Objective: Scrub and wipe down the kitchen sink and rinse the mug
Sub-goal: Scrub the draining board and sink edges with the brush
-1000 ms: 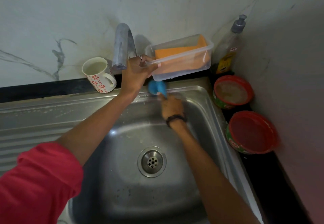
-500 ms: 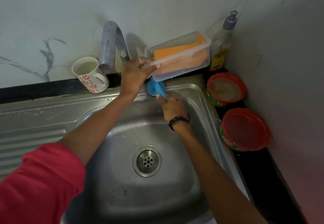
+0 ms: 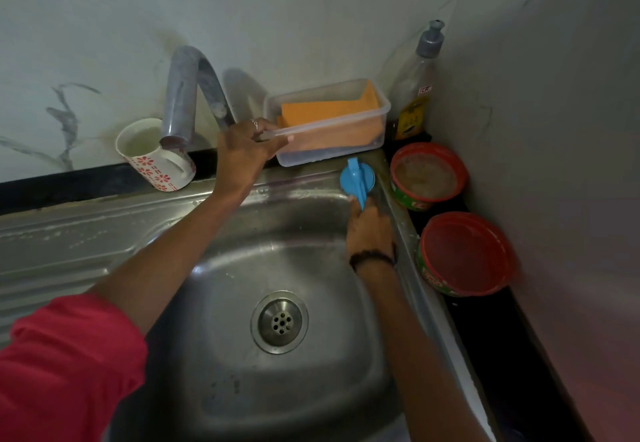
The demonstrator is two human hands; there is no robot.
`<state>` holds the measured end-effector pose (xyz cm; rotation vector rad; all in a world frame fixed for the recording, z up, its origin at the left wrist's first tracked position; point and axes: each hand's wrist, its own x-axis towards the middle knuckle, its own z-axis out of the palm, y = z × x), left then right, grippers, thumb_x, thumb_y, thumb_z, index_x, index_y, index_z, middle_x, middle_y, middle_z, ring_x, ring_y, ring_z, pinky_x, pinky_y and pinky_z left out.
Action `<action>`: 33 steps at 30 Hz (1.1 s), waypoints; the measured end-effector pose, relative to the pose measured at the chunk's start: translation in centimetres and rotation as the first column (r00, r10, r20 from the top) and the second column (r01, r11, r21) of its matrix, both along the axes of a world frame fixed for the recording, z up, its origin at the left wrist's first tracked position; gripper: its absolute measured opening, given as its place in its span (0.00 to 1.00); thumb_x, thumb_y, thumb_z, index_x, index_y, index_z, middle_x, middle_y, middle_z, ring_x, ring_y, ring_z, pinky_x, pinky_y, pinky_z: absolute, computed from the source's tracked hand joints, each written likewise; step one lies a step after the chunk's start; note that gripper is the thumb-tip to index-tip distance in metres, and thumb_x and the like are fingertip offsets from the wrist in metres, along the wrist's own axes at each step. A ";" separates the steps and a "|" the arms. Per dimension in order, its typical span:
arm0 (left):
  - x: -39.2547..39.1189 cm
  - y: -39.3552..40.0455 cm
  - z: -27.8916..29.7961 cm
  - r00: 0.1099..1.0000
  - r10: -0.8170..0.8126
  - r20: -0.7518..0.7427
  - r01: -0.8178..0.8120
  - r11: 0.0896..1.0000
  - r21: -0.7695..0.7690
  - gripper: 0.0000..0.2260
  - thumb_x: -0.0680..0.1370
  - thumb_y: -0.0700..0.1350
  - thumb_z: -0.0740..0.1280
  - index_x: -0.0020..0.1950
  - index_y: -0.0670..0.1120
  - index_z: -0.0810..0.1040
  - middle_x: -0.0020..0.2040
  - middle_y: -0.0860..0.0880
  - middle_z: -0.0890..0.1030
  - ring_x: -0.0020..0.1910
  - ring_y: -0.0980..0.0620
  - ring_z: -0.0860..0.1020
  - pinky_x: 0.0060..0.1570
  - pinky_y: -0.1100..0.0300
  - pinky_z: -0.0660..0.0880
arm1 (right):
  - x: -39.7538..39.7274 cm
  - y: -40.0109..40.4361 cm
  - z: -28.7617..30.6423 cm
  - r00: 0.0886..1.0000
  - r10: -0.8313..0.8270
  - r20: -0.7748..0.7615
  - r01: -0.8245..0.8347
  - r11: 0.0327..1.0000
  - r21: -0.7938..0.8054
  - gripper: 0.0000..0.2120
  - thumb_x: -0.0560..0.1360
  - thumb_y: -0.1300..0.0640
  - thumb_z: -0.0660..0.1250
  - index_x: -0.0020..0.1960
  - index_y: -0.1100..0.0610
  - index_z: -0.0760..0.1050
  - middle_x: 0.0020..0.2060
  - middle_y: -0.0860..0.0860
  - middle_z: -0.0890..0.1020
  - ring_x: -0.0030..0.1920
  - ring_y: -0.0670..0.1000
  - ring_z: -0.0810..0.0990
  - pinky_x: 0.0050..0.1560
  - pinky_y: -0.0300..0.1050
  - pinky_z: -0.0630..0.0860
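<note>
White ceramic mug (image 3: 156,157) with red flowers, blue round plastic scrubber (image 3: 356,178), orange flat sponge (image 3: 329,109), red-rimmed round tubs (image 3: 465,254).

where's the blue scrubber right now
In the head view the blue scrubber is at the sink's back right corner, held by the right hand, just below the clear container.

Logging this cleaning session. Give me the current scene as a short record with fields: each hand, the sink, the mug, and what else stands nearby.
left hand: grips the rim of the clear plastic container, which holds an orange cloth
right hand: holds the blue scrubber at the sink rim's far right corner
mug: on the ledge, left of the faucet
nearby: soap bottle, two red tubs
</note>
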<state>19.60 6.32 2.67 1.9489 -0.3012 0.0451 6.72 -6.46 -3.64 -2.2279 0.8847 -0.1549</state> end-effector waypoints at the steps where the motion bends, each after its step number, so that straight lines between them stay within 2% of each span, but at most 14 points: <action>1: 0.0 0.1 -0.2 1.000 0.011 0.005 -0.011 1.000 0.005 0.04 0.70 0.43 0.74 0.43 0.45 0.81 0.28 0.61 0.78 0.29 0.66 0.75 0.35 0.70 0.73 | 0.9 -0.6 0.5 1.000 -0.008 -0.011 0.008 1.000 -0.006 0.21 0.81 0.48 0.51 0.65 0.62 0.68 0.52 0.63 0.79 0.53 0.62 0.78 0.47 0.49 0.72; 3: 0.0 0.2 -0.5 1.000 0.023 0.017 -0.024 1.000 0.012 0.05 0.70 0.43 0.74 0.44 0.44 0.81 0.32 0.58 0.78 0.30 0.65 0.75 0.38 0.65 0.74 | 0.8 -1.1 0.9 0.998 -0.001 -0.058 -0.004 0.996 -0.092 0.21 0.82 0.49 0.51 0.66 0.62 0.66 0.54 0.62 0.79 0.54 0.61 0.78 0.48 0.49 0.72; 6: -0.1 0.3 -1.1 0.999 0.018 0.032 -0.019 0.999 0.035 0.07 0.70 0.43 0.74 0.45 0.42 0.82 0.35 0.50 0.79 0.34 0.58 0.76 0.42 0.58 0.76 | -3.2 0.0 0.1 0.991 0.015 -0.130 -0.040 0.981 -0.192 0.22 0.82 0.48 0.49 0.68 0.61 0.63 0.51 0.62 0.80 0.52 0.62 0.79 0.45 0.50 0.73; 8: 0.0 0.3 -1.6 0.998 0.032 0.062 -0.036 0.997 0.065 0.09 0.69 0.43 0.74 0.46 0.41 0.82 0.37 0.47 0.80 0.33 0.60 0.76 0.40 0.61 0.75 | -5.2 0.9 0.1 0.987 0.009 -0.160 -0.046 0.972 -0.231 0.22 0.82 0.47 0.48 0.68 0.60 0.63 0.49 0.61 0.81 0.49 0.61 0.80 0.42 0.49 0.73; 11: -0.3 -0.1 -2.2 0.996 0.040 0.080 -0.047 0.995 0.087 0.08 0.69 0.42 0.74 0.46 0.40 0.82 0.38 0.47 0.80 0.31 0.65 0.75 0.37 0.72 0.70 | -3.1 0.2 0.5 0.987 0.016 -0.158 -0.040 0.988 -0.149 0.22 0.82 0.48 0.49 0.68 0.62 0.63 0.52 0.62 0.80 0.52 0.62 0.79 0.46 0.51 0.73; 13: -0.5 -0.3 -2.5 0.998 0.038 0.052 -0.042 0.997 0.070 0.09 0.69 0.42 0.74 0.46 0.39 0.82 0.39 0.47 0.80 0.32 0.66 0.75 0.36 0.74 0.70 | -1.4 -0.5 0.9 0.987 0.043 -0.154 -0.062 0.991 -0.122 0.21 0.82 0.49 0.49 0.67 0.62 0.63 0.55 0.62 0.79 0.55 0.62 0.78 0.48 0.52 0.73; 15: -0.9 -0.7 -2.6 0.999 0.030 0.044 -0.032 0.998 0.060 0.09 0.70 0.41 0.74 0.46 0.38 0.82 0.39 0.47 0.80 0.31 0.68 0.74 0.37 0.75 0.69 | -1.7 -0.7 0.9 0.987 0.041 -0.156 -0.066 0.985 -0.159 0.21 0.82 0.49 0.49 0.69 0.62 0.62 0.55 0.61 0.79 0.55 0.62 0.78 0.48 0.52 0.73; 19: -1.7 -1.2 -2.2 0.995 0.035 0.094 -0.047 0.990 0.131 0.07 0.70 0.40 0.73 0.45 0.38 0.82 0.39 0.48 0.79 0.32 0.67 0.73 0.36 0.78 0.66 | -7.0 0.9 0.2 0.982 0.019 -0.185 -0.065 0.967 -0.246 0.23 0.82 0.47 0.48 0.71 0.59 0.60 0.49 0.60 0.82 0.49 0.60 0.81 0.43 0.49 0.75; 23: -1.6 -1.4 -2.3 0.999 0.006 0.043 -0.015 0.978 0.209 0.08 0.71 0.41 0.73 0.44 0.37 0.80 0.39 0.43 0.79 0.35 0.56 0.73 0.33 0.75 0.66 | -7.3 0.8 0.5 0.990 0.000 -0.140 -0.026 0.983 -0.182 0.21 0.82 0.48 0.49 0.68 0.59 0.64 0.48 0.59 0.82 0.49 0.59 0.81 0.43 0.48 0.74; 26: -2.0 -2.0 -2.7 0.999 0.035 0.023 -0.040 0.970 0.240 0.10 0.71 0.41 0.72 0.48 0.36 0.81 0.43 0.40 0.81 0.39 0.52 0.75 0.32 0.72 0.65 | -4.8 0.1 1.2 0.989 0.037 -0.141 -0.062 0.983 -0.174 0.21 0.82 0.48 0.49 0.67 0.61 0.64 0.52 0.60 0.80 0.52 0.61 0.79 0.43 0.49 0.72; 29: -2.5 -2.4 -3.0 0.999 0.034 0.021 -0.038 0.960 0.278 0.12 0.73 0.42 0.71 0.51 0.36 0.80 0.45 0.41 0.81 0.41 0.51 0.76 0.31 0.73 0.65 | -5.3 -0.4 1.3 0.987 0.048 -0.156 -0.081 0.975 -0.209 0.22 0.82 0.48 0.49 0.68 0.61 0.63 0.51 0.60 0.81 0.51 0.60 0.79 0.42 0.48 0.72; 30: -2.5 -2.4 -2.9 1.000 0.029 0.009 -0.030 0.959 0.283 0.12 0.73 0.43 0.71 0.52 0.36 0.80 0.46 0.41 0.81 0.42 0.50 0.78 0.33 0.73 0.66 | -6.4 -0.3 1.1 0.985 0.043 -0.168 -0.080 0.973 -0.218 0.22 0.82 0.48 0.49 0.68 0.60 0.63 0.50 0.60 0.81 0.50 0.60 0.80 0.41 0.48 0.71; 33: -2.4 -2.2 -2.8 1.000 0.017 0.002 -0.017 0.956 0.293 0.12 0.73 0.44 0.70 0.52 0.36 0.79 0.47 0.39 0.81 0.47 0.44 0.79 0.40 0.63 0.69 | -9.6 1.1 1.0 0.983 0.034 -0.178 -0.075 0.971 -0.228 0.22 0.82 0.47 0.49 0.69 0.60 0.63 0.47 0.58 0.82 0.48 0.58 0.81 0.41 0.47 0.74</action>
